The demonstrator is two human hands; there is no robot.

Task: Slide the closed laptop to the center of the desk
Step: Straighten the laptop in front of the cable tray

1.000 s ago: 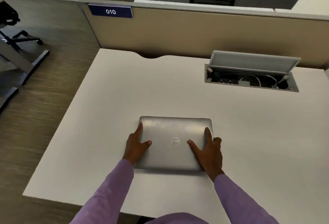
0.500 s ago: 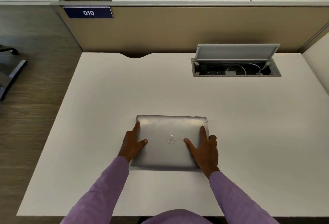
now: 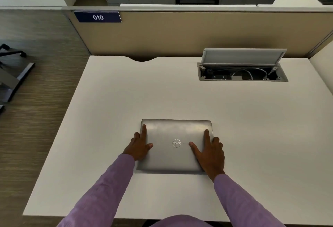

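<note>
A closed silver laptop [image 3: 175,136] with a round logo lies flat on the white desk [image 3: 126,100], a little nearer the front edge than the middle. My left hand [image 3: 139,144] grips its left edge, index finger and thumb on the lid, the other fingers down the side. My right hand [image 3: 210,152] grips the right edge the same way, thumb pointing toward the logo. Both purple sleeves reach in from the bottom of the view.
An open cable hatch [image 3: 242,72] with its lid tilted up is set into the desk at the back right. A tan partition [image 3: 180,33] with a "010" sign [image 3: 98,17] closes the back. Wood floor and a chair base [image 3: 12,75] lie to the left.
The laptop has slid a little to the right and away from me under both hands, and the view has swung to face the desk squarely. The grip is unchanged.
</note>
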